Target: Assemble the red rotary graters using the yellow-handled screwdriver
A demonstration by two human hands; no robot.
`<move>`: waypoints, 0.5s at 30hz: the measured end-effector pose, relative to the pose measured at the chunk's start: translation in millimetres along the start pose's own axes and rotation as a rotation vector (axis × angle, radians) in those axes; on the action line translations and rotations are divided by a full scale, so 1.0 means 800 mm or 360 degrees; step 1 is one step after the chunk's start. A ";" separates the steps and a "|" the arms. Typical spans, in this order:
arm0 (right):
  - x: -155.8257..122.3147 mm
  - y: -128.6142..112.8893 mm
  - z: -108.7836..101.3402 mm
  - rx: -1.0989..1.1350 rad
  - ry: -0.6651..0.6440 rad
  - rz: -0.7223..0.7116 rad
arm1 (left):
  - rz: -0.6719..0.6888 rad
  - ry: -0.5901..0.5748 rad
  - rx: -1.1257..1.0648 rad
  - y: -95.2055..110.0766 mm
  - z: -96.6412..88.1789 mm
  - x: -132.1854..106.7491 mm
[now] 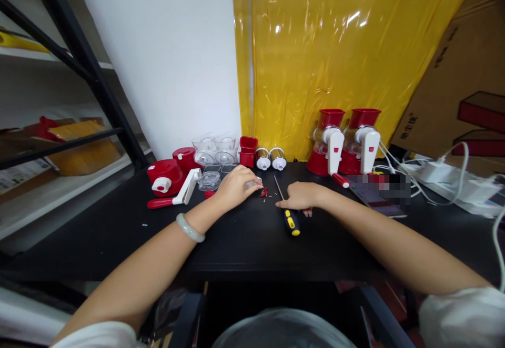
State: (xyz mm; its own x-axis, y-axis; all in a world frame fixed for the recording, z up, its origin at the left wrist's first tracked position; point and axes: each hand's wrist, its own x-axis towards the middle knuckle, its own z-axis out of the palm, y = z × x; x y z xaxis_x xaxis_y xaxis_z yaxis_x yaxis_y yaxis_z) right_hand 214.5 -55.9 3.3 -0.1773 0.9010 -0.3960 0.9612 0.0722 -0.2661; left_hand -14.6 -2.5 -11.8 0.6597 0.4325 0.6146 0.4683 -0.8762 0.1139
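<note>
A screwdriver (292, 223) with a black and yellow handle lies on the black table, its metal shaft pointing away from me. Curled over the upper end of its handle and the shaft is my right hand (303, 195), fingers closed. To the left, my left hand (239, 186) has its fingertips pinched together at a small pale piece that I cannot make out. Several small red parts (264, 192) and tiny screws (270, 195) are scattered between the hands. Clear plastic discs (209, 181) are stacked left of my left hand.
At the left stand red housings (165, 175) and a white crank with a red handle (183, 191). Clear hoppers (215, 148), a red hopper (248, 151) and two metal drums (270, 159) line the back. Two red rotary graters (330, 143), a tablet (379, 201) and a power strip (457, 180) are rightward.
</note>
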 end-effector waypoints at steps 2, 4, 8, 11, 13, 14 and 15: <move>0.002 0.003 0.001 0.0157 -0.0037 0.0008 | 0.0058 -0.0020 -0.0046 0.000 -0.002 0.001; 0.005 0.010 0.001 0.0265 -0.0051 0.0010 | 0.0125 -0.0026 -0.0089 0.001 -0.005 0.001; 0.002 0.033 -0.002 0.0303 -0.0078 -0.0033 | 0.0199 0.0029 -0.0135 0.001 -0.009 0.002; -0.009 0.052 -0.011 0.0196 0.0031 -0.0087 | 0.0214 0.0066 -0.0145 -0.001 -0.010 0.003; -0.018 0.064 -0.017 0.0116 0.0119 -0.0130 | 0.0217 0.0076 -0.0135 -0.003 -0.011 0.003; -0.022 0.069 -0.020 0.0070 0.0179 -0.0175 | 0.0213 0.0077 -0.0124 -0.005 -0.012 0.002; -0.024 0.074 -0.021 0.0026 0.0261 -0.0231 | 0.0205 0.0073 -0.0111 -0.007 -0.012 0.002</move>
State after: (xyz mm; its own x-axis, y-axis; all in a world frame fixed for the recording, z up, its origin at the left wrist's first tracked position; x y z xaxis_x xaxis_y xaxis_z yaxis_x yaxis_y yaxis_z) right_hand 278.1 -62.0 10.4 -0.2755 0.9393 -0.2043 0.9244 0.2005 -0.3245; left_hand -21.9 1.3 -3.8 0.6834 0.3067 0.6625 0.3386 -0.9371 0.0846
